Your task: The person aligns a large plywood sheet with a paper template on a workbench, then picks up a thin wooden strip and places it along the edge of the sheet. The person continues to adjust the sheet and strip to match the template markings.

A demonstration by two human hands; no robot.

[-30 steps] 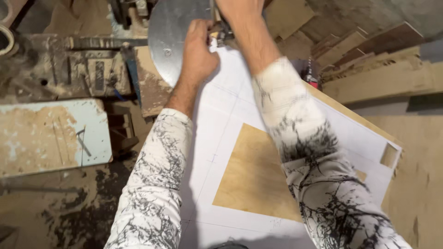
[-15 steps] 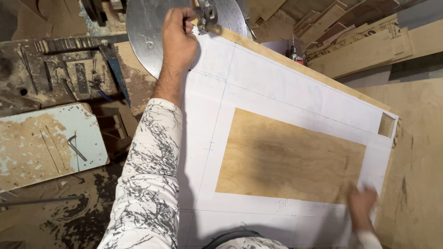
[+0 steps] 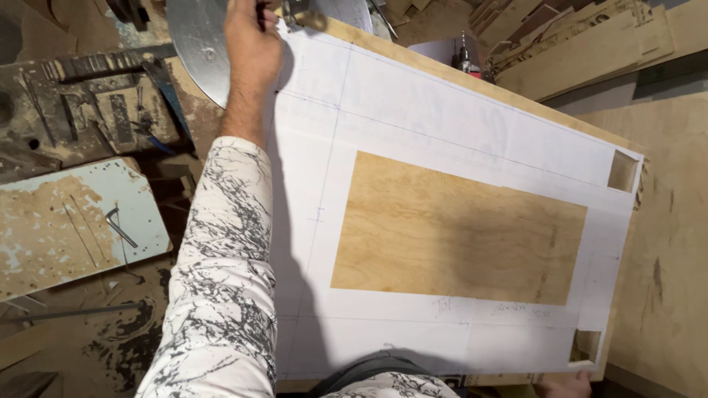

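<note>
At the near right corner of the plywood panel (image 3: 457, 228) a few fingertips of the right hand (image 3: 564, 385) peep from under the near edge, apparently gripping it from below, though how far that hand is closed I cannot tell; the panel lies flat across the view, its face covered by a white paper template (image 3: 413, 110) with a large rectangular window of bare wood in the middle and small cut-outs at the two right corners; along the left edge the patterned sleeve (image 3: 221, 273) runs out to the left hand (image 3: 251, 44), which lies palm down with fingers curled on the far left corner, pressing paper and board just beside a small metal clip or clamp (image 3: 295, 9) and the round metal disc (image 3: 193, 46); the risk I see is the paper shifting or creasing under that one pressed corner, throwing the pencilled lines off; the held near corner could also slip and swing the far corner into the disc; to the left, a pale blue plate (image 3: 74, 221) with a hex key (image 3: 118, 225) sits well apart.
</note>
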